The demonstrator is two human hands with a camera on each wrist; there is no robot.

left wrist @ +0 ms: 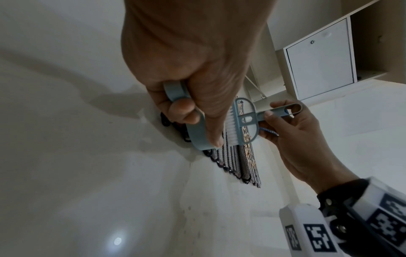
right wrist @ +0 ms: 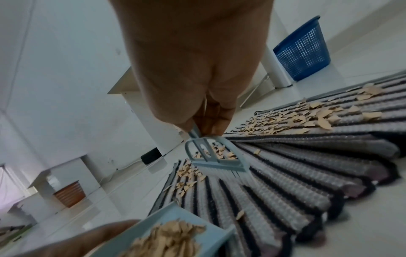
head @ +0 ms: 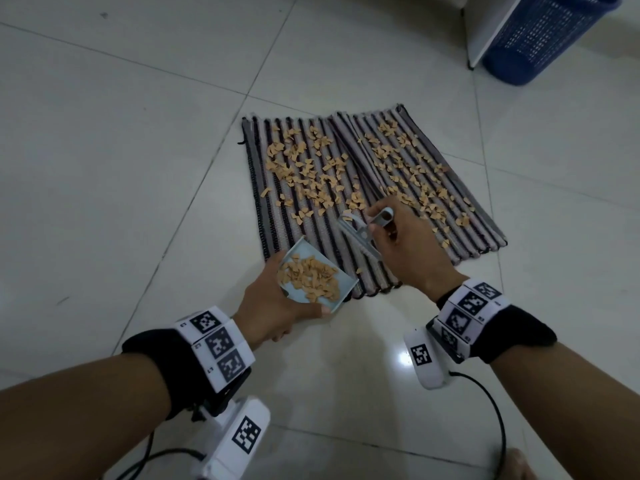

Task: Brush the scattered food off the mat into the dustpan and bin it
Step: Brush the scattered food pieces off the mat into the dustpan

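A striped grey and black mat (head: pixel 349 258) lies on the floor, strewn with tan food flakes (head: pixel 311 168). My left hand (head: pixel 277 306) grips a pale blue dustpan (head: pixel 341 275) by its handle (left wrist: pixel 175 90), lifted at the mat's near left corner, with a heap of flakes (right wrist: pixel 171 238) in it. My right hand (head: pixel 398 244) holds a small pale blue brush (right wrist: pixel 216 159) by its handle, white bristles (left wrist: pixel 230 127) just above the mat's near middle. The blue mesh bin (head: pixel 543 36) stands at the far right.
White tiled floor (head: pixel 138 168) surrounds the mat. A white furniture panel (head: pixel 485 29) stands beside the bin. A white cabinet (left wrist: pixel 318 59) and low shelves (right wrist: pixel 70 191) line the wall. Cables (head: pixel 495 410) trail from my wrist cameras near me.
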